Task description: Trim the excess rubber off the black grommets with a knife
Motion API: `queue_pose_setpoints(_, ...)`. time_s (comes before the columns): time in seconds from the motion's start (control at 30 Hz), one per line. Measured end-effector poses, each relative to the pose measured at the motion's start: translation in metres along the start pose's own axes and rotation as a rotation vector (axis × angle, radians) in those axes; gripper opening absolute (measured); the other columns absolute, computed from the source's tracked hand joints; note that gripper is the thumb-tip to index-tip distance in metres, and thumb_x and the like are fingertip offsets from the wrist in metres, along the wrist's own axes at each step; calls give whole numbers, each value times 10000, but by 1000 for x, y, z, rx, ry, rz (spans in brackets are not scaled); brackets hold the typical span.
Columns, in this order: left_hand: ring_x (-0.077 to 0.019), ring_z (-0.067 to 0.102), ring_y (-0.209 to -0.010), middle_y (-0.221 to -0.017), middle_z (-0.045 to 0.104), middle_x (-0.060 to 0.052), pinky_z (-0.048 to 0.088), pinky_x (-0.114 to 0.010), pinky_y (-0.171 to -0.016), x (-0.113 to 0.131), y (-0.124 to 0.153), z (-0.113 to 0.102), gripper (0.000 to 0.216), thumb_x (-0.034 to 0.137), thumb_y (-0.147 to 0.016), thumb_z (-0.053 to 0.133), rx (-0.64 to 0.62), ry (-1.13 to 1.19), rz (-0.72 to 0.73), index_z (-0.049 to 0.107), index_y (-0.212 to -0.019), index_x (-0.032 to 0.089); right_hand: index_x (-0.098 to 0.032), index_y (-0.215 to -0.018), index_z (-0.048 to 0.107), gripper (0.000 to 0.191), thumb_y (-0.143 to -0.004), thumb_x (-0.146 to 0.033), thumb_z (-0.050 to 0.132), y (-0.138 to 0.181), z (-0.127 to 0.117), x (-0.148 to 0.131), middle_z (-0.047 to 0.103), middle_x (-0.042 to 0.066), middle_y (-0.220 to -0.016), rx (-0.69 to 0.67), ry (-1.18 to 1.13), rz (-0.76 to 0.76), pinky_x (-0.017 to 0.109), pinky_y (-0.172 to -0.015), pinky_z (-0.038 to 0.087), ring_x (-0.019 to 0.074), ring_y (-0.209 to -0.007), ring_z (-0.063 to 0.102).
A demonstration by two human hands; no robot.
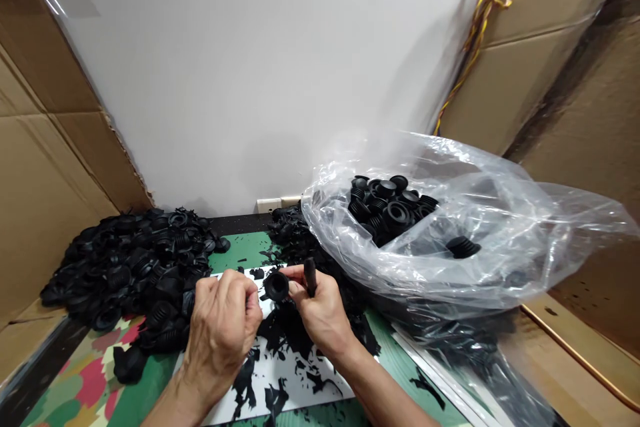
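Note:
My left hand (pixel 223 321) is closed in a pinch beside a small round black rubber part (pixel 276 285); whether its fingertips touch the part's edge I cannot tell. My right hand (pixel 320 307) grips the same part from the right and also holds a black stick-like tool (pixel 311 275) upright in its fingers. Both hands hover over a white sheet (pixel 290 373) littered with black rubber trimmings (pixel 280 337).
A heap of black ribbed rubber parts (pixel 135 267) lies at the left. A clear plastic bag (pixel 450 227) at the right holds more such parts (pixel 387 207). Cardboard panels (pixel 45 173) stand on both sides; a white wall (pixel 260 80) is behind. Twisted wires (pixel 480 13) hang top right.

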State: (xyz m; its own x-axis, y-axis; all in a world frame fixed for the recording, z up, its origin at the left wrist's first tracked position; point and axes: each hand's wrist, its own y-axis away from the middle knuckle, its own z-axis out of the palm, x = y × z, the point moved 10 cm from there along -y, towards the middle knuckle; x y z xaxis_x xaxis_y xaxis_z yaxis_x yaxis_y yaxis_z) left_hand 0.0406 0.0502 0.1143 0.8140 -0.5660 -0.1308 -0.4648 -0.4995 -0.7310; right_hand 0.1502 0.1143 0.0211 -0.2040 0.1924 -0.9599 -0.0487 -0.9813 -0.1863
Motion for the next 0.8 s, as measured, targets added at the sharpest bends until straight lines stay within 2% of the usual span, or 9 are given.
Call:
queue_pose_setpoints(0.13, -163, 587, -706, -763, 640, -31, 365, -326, -689, 3, -3, -4, 125, 85, -887, 463, -39, 126, 24, 550, -851, 166, -143, -787, 720, 169, -657, -227, 651, -2, 4, 16, 618, 1, -566, -19, -168, 133, 231, -448, 395, 100, -442, 454)
queue_pose_setpoints(0.3, -180, 595, -716, -773, 657, -45, 352, -347, -694, 13, -4, 2, 159, 80, -893, 455, -75, 114, 66, 592, -865, 155, -134, -771, 728, 170, -641, -215, 656, -1, 5, 20, 601, 5, -571, -33, -173, 153, 200, -387, 294, 74, -419, 384)
queue_pose_setpoints(0.4, -178, 540, -639, -683, 611, -36, 331, -349, -663, 25, -3, 8, 232, 71, -899, 407, -101, 29, 155, 590, -786, 157, -135, -794, 726, 185, -643, -223, 663, -2, 3, 21, 616, 9, -589, -23, -149, 143, 213, -419, 344, 96, -459, 443)
queue_pose_setpoints(0.53, -187, 461, -586, -591, 521, -24, 324, -357, -640, 37, 4, 18, 315, 53, -880, 366, -107, -129, 265, 541, -650, 180, -140, -794, 725, 174, -663, -213, 637, -1, 2, 11, 679, 36, -678, -22, -66, 78, 278, -573, 466, 155, -588, 566)
queue_pose_setpoints(0.67, -192, 473, -609, -625, 520, -32, 349, -358, -646, 29, 9, 23, 263, 48, -859, 378, -101, -110, 190, 530, -688, 179, -151, -831, 719, 192, -727, -215, 571, 5, 4, -11, 701, 41, -738, -40, 125, -59, 294, -649, 482, 181, -668, 607)
queue_pose_setpoints(0.8, -181, 501, -619, -662, 539, -34, 365, -345, -643, 7, 6, 10, 182, 44, -842, 427, -30, -87, 40, 510, -738, 168, -167, -833, 714, 192, -749, -217, 550, 6, 3, -19, 704, 39, -764, -27, 174, -135, 288, -662, 479, 185, -697, 616)
